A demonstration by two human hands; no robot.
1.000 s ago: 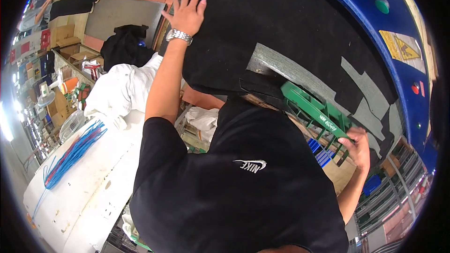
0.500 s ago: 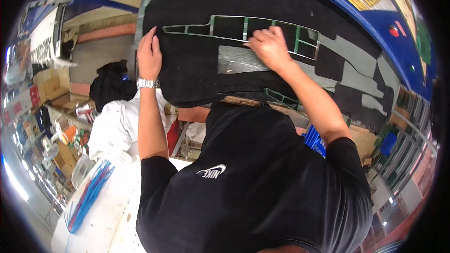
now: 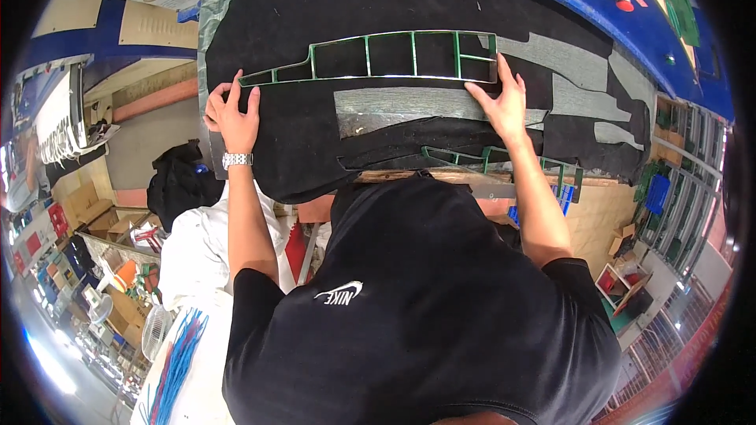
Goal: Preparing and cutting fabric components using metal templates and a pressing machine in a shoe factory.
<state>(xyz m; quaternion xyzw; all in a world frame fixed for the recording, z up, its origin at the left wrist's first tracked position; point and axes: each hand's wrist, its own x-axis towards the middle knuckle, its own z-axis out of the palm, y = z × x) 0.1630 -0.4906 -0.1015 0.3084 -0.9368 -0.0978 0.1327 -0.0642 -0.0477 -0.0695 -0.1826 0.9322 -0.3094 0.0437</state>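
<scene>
A long cutting die (image 3: 390, 77) with a green-edged metal frame and cross bars lies on a black sheet of material (image 3: 378, 0). My left hand (image 3: 234, 118) has its thumb and a finger around the die's narrow left tip. At the wider right end, my right hand (image 3: 505, 106) grips the corner, thumb on the near edge and fingers along the end. A grey bare strip (image 3: 394, 108) of the bed shows just nearer than the die.
Another green-edged die (image 3: 465, 159) lies at the near edge, partly behind my right forearm. A blue machine beam (image 3: 583, 12) arches across the far side, carrying a red button (image 3: 624, 3). White cloth (image 3: 193, 244) and blue strands (image 3: 177, 366) lie at left.
My right hand has moved from the die's middle to its right end. My left hand has come onto the left tip. The die now lies more level across the sheet.
</scene>
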